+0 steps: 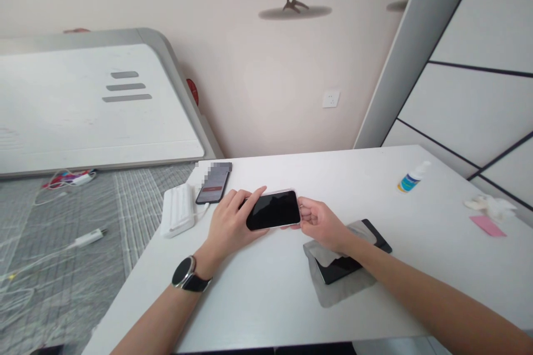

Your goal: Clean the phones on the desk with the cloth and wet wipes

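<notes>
A smartphone (273, 210) with a dark screen and a pale, clear-looking case edge is held sideways above the white table. My left hand (234, 221) grips its left end, with the thumb and fingers along the long edges. At the other end, my right hand (320, 223) pinches the phone's right edge with curled fingers. Under my right forearm lies a black tablet-like device (339, 269), partly covered by a grey cloth (328, 295). Left of my left hand, a second phone (214, 184) lies on the table, a white cable at its lower end.
A white power bank (177, 209) sits at the table's left edge. Toward the right are a spray bottle (413, 176), a pink cloth or paper (487, 226) and crumpled tissue (495, 207). Cables and a white adapter (88, 238) lie on the grey bedding (137, 216).
</notes>
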Demonstrator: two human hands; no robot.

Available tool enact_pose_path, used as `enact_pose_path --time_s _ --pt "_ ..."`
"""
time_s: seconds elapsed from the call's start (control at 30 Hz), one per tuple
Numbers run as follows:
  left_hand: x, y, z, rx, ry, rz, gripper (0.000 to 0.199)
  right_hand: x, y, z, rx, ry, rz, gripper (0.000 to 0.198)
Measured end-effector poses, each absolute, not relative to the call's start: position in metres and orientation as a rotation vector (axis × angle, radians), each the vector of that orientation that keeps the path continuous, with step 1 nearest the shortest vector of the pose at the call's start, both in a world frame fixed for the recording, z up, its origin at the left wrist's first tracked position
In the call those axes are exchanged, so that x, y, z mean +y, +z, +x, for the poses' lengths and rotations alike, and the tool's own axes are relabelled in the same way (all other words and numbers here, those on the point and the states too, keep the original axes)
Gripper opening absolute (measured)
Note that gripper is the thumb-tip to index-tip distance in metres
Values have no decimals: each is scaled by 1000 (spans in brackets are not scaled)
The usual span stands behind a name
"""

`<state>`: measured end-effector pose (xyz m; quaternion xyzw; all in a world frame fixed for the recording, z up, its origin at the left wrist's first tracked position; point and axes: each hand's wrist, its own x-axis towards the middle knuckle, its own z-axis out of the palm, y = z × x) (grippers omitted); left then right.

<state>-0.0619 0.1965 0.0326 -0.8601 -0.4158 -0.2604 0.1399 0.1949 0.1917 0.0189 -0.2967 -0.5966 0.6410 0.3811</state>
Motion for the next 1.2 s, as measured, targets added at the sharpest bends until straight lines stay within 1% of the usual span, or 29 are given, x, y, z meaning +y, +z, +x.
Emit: enact_pose_path --time_s 0.07,0.17,0.33,0.4,0.5,0.57,0.67,0.77,0.83,0.93,1.03,1.13,1.2 --pt "196 33 -62 -1196 -757 -2492 77 191 20 195 -1538 1631 -751 30" --pt "196 34 -64 -1193 -767 -2501 76 190 22 196 -1567 1623 -735 34" --pt "195 35 -65 -1212 -788 -2510 73 189 23 198 -1622 1571 -723 32" --pt "195 35 -64 -1223 -809 -2533 72 189 23 198 -1650 1525 -737 29" --pt "193 36 -60 -1228 -850 -2633 78 187 26 199 -1666 1424 -766 19" --pt "192 37 -58 -1244 -876 -2704 80 185 27 199 -1669 1377 -773 18" --pt "193 38 -59 -1305 -896 -2778 82 184 27 199 -1671 1391 -760 23" --pt "196 39 -61 -1341 -899 -2895 99 186 22 198 -1651 1468 -725 33" --pt "198 38 -62 -1350 -907 -2984 104 187 19 197 -1632 1518 -696 37" --pt "199 37 -62 -1358 -947 -3109 102 187 19 197 -1602 1572 -667 42" --pt "196 36 -62 -1350 -1040 -3224 94 186 23 197 -1599 1595 -668 48" --pt "195 33 -63 -1384 -1229 -3282 81 186 26 199 -1617 1596 -695 52" --pt "196 30 -65 -1444 -1401 -3283 77 188 24 201 -1620 1579 -729 51"
